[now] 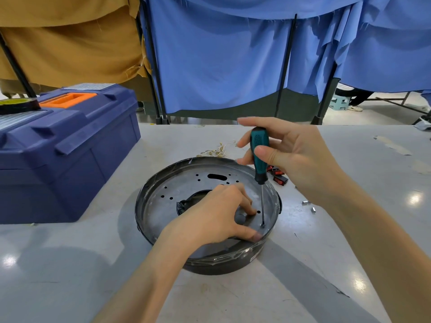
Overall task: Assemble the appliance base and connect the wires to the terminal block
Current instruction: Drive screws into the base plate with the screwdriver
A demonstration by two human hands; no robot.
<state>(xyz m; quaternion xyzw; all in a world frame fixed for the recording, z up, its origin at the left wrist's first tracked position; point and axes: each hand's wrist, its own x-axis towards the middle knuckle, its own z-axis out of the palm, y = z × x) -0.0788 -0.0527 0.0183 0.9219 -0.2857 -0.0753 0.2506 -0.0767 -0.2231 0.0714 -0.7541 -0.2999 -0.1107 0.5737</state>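
The round black appliance base lies on the table, with a grey metal plate full of holes inside it. My right hand grips the teal and black screwdriver upright. Its tip stands on a small screw near the plate's right rim. My left hand rests inside the base, its fingertips pressing on the plate beside a dark round knob, thumb against the near rim. A bundle of pale wires lies behind the base. Red and black terminal parts lie to its right, partly hidden by my right hand.
A large blue toolbox with an orange handle fills the table's left side, a tape roll on top. Small metal bits lie right of the base. Blue and tan cloth screens hang behind the table.
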